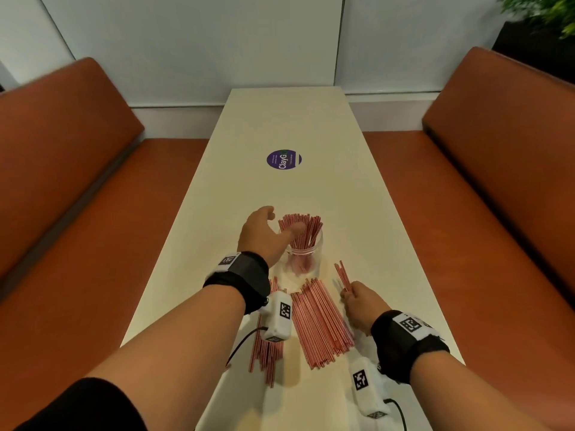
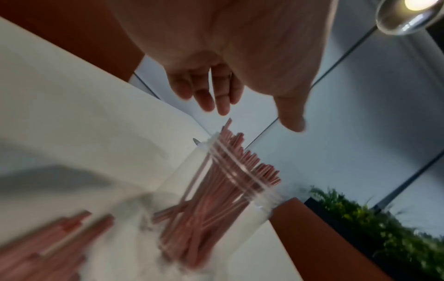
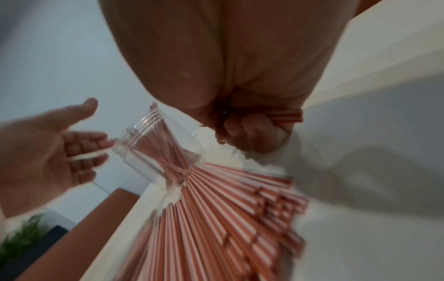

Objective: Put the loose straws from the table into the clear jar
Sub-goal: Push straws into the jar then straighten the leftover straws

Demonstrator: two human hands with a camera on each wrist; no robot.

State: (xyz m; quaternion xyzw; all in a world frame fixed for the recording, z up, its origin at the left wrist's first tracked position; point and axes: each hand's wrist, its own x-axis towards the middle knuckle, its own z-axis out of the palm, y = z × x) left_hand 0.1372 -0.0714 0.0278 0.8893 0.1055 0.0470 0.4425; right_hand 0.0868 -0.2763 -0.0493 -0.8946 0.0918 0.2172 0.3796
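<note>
A clear jar (image 1: 306,256) (image 2: 216,199) (image 3: 156,148) stands upright on the white table (image 1: 311,126), holding a bunch of red-and-white striped straws (image 1: 300,228). My left hand (image 1: 264,231) (image 2: 240,91) (image 3: 48,144) hovers just left of the jar's mouth, fingers straight and spread, holding nothing. My right hand (image 1: 357,298) (image 3: 247,131) is at the right of the jar, near the table, and grips a few straws (image 1: 343,273) (image 3: 287,116). A large heap of loose straws (image 1: 320,321) (image 3: 216,218) lies between my wrists. A smaller heap (image 1: 267,353) lies partly under my left wrist.
A round purple sticker (image 1: 284,159) sits on the table beyond the jar. Orange bench seats (image 1: 77,213) flank the table on both sides. A white wall closes the far end, and a plant (image 1: 541,14) stands at the back right.
</note>
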